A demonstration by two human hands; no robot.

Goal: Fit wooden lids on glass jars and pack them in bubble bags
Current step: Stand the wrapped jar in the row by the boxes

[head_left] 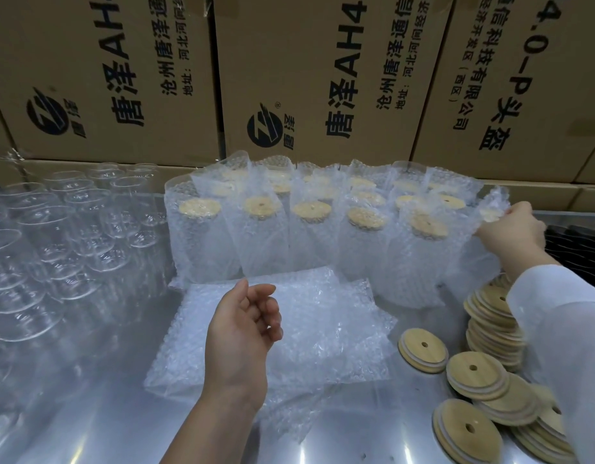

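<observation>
Clear bubble-wrap bags holding lidded glass jars [309, 229] stand packed along the far edge of the shiny steel tabletop [88, 413], shoulder to shoulder so none tips. My right hand [510, 229] pinches the top of the end bubble bag [473, 262] in its grip, likely seating it in the row. My left hand [242, 333] hovers over the flat stack of empty bubble bags [323, 329], grip loosely curled, empty. Bare clear glass jars [55, 246] wait at the left edge, round wooden lids [476, 373] at the right.
</observation>
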